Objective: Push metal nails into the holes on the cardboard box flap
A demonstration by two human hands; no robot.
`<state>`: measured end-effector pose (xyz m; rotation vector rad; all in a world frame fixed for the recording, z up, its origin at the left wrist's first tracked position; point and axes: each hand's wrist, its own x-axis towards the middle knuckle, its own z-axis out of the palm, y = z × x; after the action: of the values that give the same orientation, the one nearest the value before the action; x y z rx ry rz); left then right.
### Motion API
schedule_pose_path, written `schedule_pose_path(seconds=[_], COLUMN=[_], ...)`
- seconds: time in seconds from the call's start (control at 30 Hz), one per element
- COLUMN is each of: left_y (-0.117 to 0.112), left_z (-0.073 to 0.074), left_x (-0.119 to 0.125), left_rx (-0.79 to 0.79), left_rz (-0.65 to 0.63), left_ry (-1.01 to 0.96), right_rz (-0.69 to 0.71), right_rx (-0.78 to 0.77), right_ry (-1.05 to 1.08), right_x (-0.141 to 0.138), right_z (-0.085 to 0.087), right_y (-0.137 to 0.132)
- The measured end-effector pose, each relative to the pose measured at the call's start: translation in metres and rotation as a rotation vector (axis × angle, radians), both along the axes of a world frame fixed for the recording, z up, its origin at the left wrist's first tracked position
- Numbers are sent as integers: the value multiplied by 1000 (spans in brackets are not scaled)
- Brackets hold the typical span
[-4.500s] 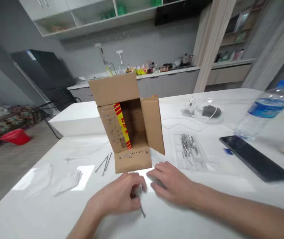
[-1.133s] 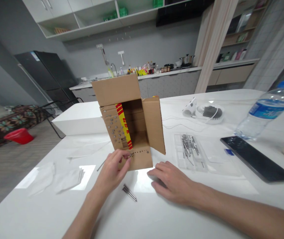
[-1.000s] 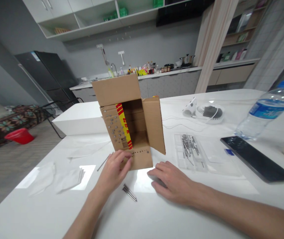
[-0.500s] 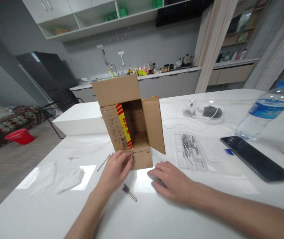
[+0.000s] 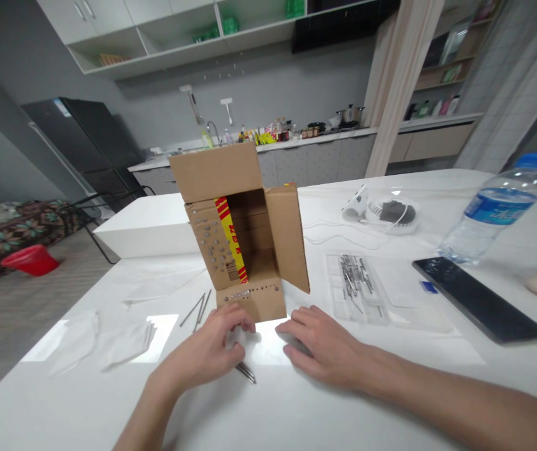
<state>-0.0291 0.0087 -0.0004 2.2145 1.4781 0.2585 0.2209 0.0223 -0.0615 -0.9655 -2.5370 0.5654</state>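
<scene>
An open cardboard box (image 5: 244,232) lies on its side on the white table (image 5: 296,407), with its flaps spread. Nails are stuck in its left flap, and a row of them lines the bottom flap (image 5: 252,299). My left hand (image 5: 205,357) is just in front of that flap. Its fingers are curled and its thumb is down on the head end of a few loose nails (image 5: 248,374) lying on the table. My right hand (image 5: 319,341) lies flat beside it, fingers stretched out, holding nothing.
More loose nails (image 5: 197,310) lie left of the box. A clear tray of nails (image 5: 355,279), a black phone (image 5: 479,307), a water bottle (image 5: 498,210) and a dish with a cable (image 5: 390,213) are to the right. White tissues (image 5: 122,341) and a white box (image 5: 150,225) are to the left.
My left hand has left the box's bottom flap and come back towards me, down onto the loose nails. My right hand has stayed put.
</scene>
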Motion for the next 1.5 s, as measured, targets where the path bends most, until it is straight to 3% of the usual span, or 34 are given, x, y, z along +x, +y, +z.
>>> schedule_pose_path(seconds=[0.2, 0.53, 0.8, 1.27, 1.5], left_y=[-11, -1, -9, 9, 7], left_z=[6, -9, 0, -16, -22], left_x=[1, -4, -17, 11, 19], left_rx=[-166, -104, -157, 119, 143], left_rz=[-29, -3, -64, -37, -41], left_ry=[147, 81, 33, 33, 49], right_rz=[2, 4, 2, 3, 11], right_rx=[1, -11, -20, -8, -1], right_ry=[-5, -5, 0, 0, 17], right_x=[0, 0, 0, -1, 0], right_z=[1, 2, 3, 4, 0], right_y=[0, -1, 0, -1, 0])
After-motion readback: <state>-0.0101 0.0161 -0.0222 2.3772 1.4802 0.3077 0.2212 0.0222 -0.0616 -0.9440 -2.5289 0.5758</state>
